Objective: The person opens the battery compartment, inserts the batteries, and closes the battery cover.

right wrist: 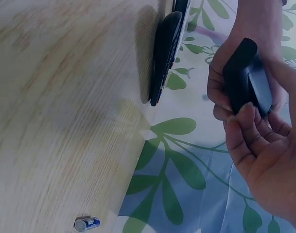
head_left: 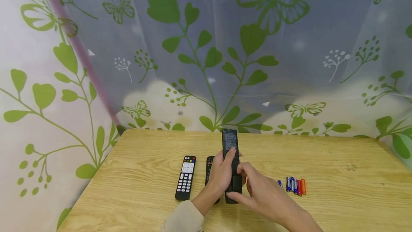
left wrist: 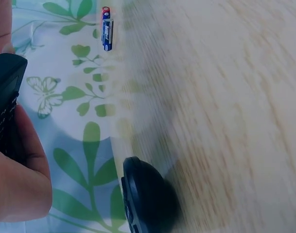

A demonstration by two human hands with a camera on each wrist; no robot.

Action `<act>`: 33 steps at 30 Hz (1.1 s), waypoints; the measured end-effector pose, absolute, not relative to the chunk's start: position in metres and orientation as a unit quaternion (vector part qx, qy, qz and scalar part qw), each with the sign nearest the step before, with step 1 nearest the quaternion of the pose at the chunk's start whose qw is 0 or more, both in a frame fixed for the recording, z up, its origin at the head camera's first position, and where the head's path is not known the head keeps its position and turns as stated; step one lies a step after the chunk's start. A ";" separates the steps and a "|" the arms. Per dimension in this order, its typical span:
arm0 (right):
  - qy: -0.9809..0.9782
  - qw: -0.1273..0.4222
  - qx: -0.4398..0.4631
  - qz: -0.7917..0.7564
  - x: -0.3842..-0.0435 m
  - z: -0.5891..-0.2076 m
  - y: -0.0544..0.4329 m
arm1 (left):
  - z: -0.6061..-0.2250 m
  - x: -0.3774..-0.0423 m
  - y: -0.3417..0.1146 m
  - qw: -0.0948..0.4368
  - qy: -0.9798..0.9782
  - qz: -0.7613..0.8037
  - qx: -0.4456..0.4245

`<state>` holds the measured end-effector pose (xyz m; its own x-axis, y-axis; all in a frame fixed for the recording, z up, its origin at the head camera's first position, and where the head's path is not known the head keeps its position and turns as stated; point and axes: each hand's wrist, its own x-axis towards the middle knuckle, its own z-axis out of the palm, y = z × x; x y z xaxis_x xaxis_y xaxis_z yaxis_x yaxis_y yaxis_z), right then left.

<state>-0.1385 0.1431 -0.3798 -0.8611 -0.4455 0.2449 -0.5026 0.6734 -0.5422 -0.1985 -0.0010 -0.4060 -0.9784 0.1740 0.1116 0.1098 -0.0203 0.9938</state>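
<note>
My left hand [head_left: 220, 174] grips a black remote control [head_left: 230, 140] with its labelled back facing up, the thumb lying along that back. At the remote's near end, my right hand [head_left: 268, 194] holds the black battery cover [head_left: 237, 183] between thumb and fingers. In the right wrist view the battery cover [right wrist: 259, 86] stands at an angle to the remote's body [right wrist: 237, 80], with a dark gap between them. The compartment's inside is hidden. Beneath my left hand, a second black remote [head_left: 209, 165] lies partly covered on the table.
Left of my hands lies a black remote with white buttons [head_left: 185, 178]. To the right, several blue batteries [head_left: 292, 184] lie in a row with a red battery [head_left: 300, 188] and an orange battery [head_left: 303, 186]. One blue battery [head_left: 280, 184] sits apart. A patterned curtain [head_left: 212, 63] hangs behind the wooden table [head_left: 347, 196].
</note>
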 end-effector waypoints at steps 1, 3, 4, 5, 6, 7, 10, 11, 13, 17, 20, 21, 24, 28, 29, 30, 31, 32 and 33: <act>-0.914 0.052 0.254 0.311 -0.138 -0.380 0.143 | -0.406 -0.199 -0.001 0.026 0.696 0.710 0.102; -0.916 0.063 0.244 0.312 -0.137 -0.380 0.141 | -0.406 -0.199 -0.001 0.034 0.690 0.715 0.104; -0.916 0.070 0.242 0.311 -0.136 -0.380 0.141 | -0.405 -0.198 -0.001 0.037 0.690 0.715 0.106; -0.917 0.076 0.240 0.308 -0.136 -0.381 0.141 | -0.405 -0.198 -0.002 0.041 0.688 0.716 0.107; -0.918 0.083 0.239 0.306 -0.136 -0.381 0.140 | -0.405 -0.198 -0.002 0.048 0.684 0.719 0.109; -0.918 0.089 0.238 0.304 -0.136 -0.382 0.140 | -0.405 -0.198 -0.002 0.055 0.682 0.721 0.110; -0.921 0.091 0.230 0.302 -0.135 -0.382 0.141 | -0.405 -0.198 -0.002 0.075 0.678 0.723 0.114; -0.922 0.090 0.226 0.301 -0.134 -0.382 0.141 | -0.405 -0.198 -0.002 0.081 0.676 0.724 0.114; -0.924 0.083 0.214 0.305 -0.134 -0.382 0.142 | -0.405 -0.198 -0.002 0.087 0.677 0.722 0.112; -0.925 0.081 0.199 0.314 -0.132 -0.381 0.142 | -0.404 -0.197 -0.003 0.088 0.676 0.723 0.112; -0.924 0.081 0.188 0.323 -0.131 -0.381 0.141 | -0.403 -0.196 -0.005 0.086 0.673 0.725 0.118; -0.924 0.080 0.184 0.327 -0.131 -0.381 0.141 | -0.403 -0.196 -0.005 0.083 0.673 0.725 0.121; -0.922 0.080 0.173 0.338 -0.131 -0.381 0.140 | -0.402 -0.196 -0.006 0.077 0.677 0.720 0.129; -0.917 0.121 0.174 0.339 -0.130 -0.382 0.144 | -0.404 -0.197 -0.007 0.071 0.683 0.716 0.128; -0.916 0.131 0.172 0.337 -0.130 -0.381 0.146 | -0.404 -0.197 -0.007 0.074 0.679 0.719 0.127; -0.915 0.144 0.173 0.335 -0.131 -0.381 0.149 | -0.405 -0.198 -0.007 0.078 0.674 0.724 0.124; -0.916 0.153 0.171 0.329 -0.131 -0.380 0.153 | -0.406 -0.198 -0.007 0.082 0.668 0.730 0.121; -0.917 0.158 0.167 0.325 -0.132 -0.379 0.157 | -0.406 -0.198 -0.008 0.086 0.662 0.735 0.118; -0.919 0.162 0.163 0.322 -0.133 -0.379 0.163 | -0.407 -0.199 -0.009 0.091 0.657 0.740 0.114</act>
